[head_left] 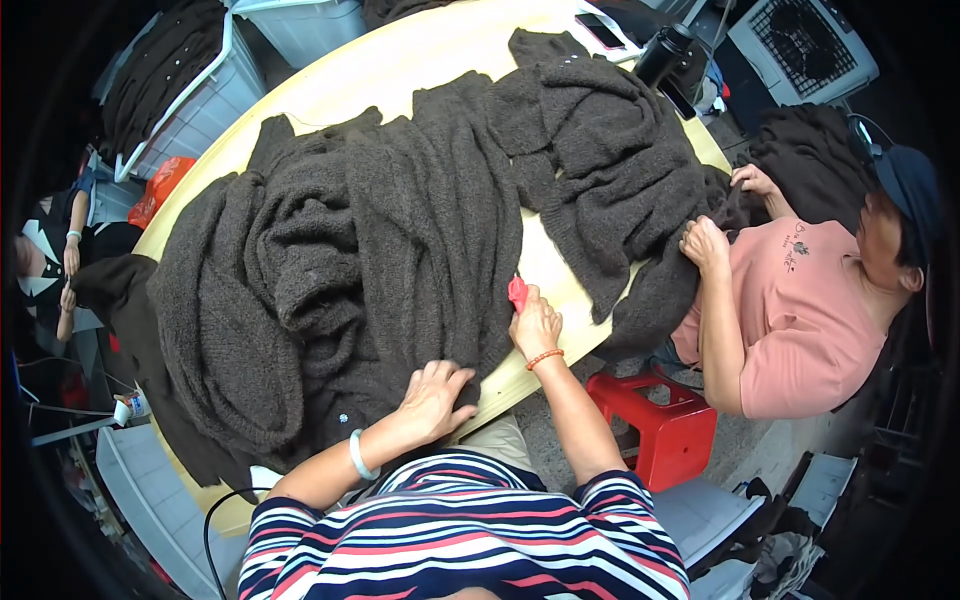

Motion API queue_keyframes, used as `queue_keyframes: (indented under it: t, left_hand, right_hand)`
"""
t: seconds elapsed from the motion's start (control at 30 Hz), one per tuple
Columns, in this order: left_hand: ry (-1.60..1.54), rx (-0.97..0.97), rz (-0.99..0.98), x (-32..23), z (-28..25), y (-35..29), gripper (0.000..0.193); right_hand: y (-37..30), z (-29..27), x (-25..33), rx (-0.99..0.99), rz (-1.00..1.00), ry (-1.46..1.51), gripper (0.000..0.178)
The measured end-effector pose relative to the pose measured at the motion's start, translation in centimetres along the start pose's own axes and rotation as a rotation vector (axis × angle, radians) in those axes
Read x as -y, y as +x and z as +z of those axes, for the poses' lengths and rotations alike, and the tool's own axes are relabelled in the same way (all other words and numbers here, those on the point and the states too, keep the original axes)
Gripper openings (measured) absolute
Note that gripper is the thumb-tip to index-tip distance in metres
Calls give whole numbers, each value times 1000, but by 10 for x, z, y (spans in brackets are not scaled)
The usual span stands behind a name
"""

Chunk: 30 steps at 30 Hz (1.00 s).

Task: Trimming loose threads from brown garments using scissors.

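The person's left hand (437,402) lies palm down with its fingers loosely extended and its thumb apart, resting on the near edge of the dark knit garments (430,230) without visibly gripping them. The right hand (537,325) is curled closed around a small red tool (517,293) beside the pile's right edge. The garments lie heaped across the yellow desk (350,65), in front of the person, while a co-worker in a pink shirt (800,310) handles dark cloth at the right.

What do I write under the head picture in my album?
Left hand on dark knitwear, right hand holding a small red object.
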<state>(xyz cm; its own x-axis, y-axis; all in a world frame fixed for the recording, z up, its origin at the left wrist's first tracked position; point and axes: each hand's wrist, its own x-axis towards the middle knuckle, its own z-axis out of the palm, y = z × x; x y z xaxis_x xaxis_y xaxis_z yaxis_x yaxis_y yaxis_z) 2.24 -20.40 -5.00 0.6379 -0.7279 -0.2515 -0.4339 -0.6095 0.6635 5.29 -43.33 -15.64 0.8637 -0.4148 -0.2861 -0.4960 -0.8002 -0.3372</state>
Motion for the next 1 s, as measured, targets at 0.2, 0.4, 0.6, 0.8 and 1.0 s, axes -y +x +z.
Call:
queue_keyframes:
  t: [0.2,0.4,0.6,0.8,1.0]
  left_hand:
    - [-507,-141,26,2,14,52,94]
    - [-968,-450,150,11,0,45,60]
    - [-1589,-594,-217,58,-3,-2,40]
    - [-1618,-665,-316,74,9,8,35]
    - [-1598,-617,-332,89,18,12,22]
  right_hand:
    - [-26,-85,5,11,47,226,56]
    - [-77,-153,109,164,-809,550,48]
    - [-92,-132,81,152,-633,440,46]
    - [-122,-129,42,320,-476,222,43]
    - [-147,-140,44,551,-523,31,38]
